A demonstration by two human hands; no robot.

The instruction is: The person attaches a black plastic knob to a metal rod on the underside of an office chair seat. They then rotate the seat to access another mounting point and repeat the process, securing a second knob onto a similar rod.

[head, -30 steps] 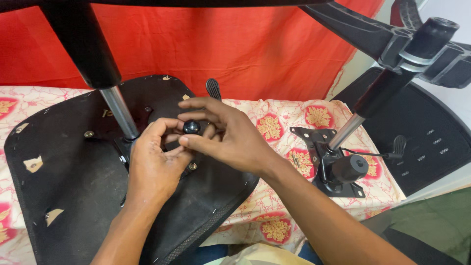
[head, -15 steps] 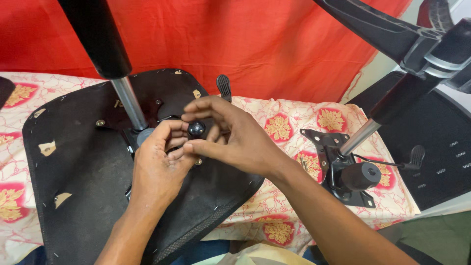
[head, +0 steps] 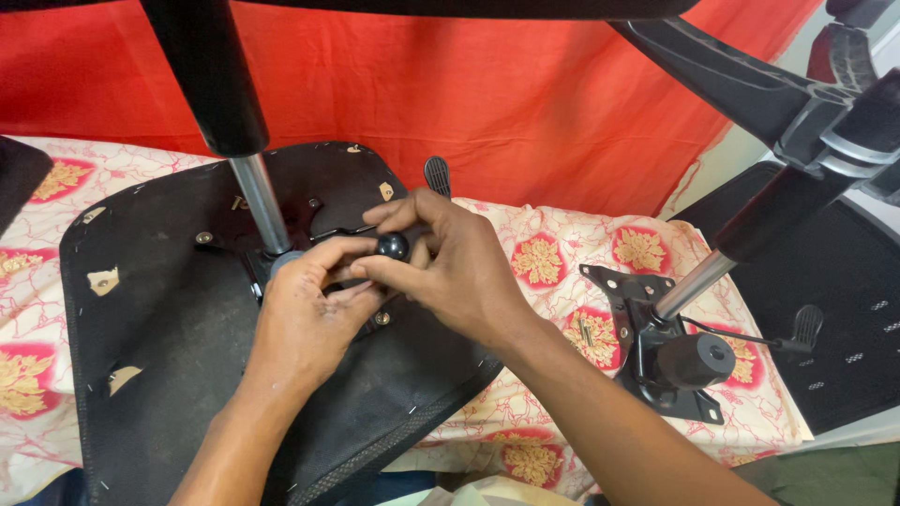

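An upturned black chair seat (head: pixel 159 356) lies on the patterned cloth, its gas cylinder (head: pixel 246 169) rising from the metal mechanism at its middle. My right hand (head: pixel 450 262) pinches a small round black knob (head: pixel 392 245) just right of the cylinder's base. My left hand (head: pixel 309 314) is curled right beside it, fingertips touching the knob's stem and the mechanism plate. A black lever paddle (head: pixel 437 174) sticks up behind my right hand.
A second chair mechanism (head: pixel 661 351) with a black knob and cylinder lies on the floral cloth (head: pixel 553 262) at the right. Black chair base arms (head: pixel 750 84) hang overhead. A red cloth (head: pixel 487 84) covers the back; a black seat pan (head: pixel 844 309) lies far right.
The view has shifted slightly, so everything sits further right in frame. Both hands stay on the knob with only small finger movements.
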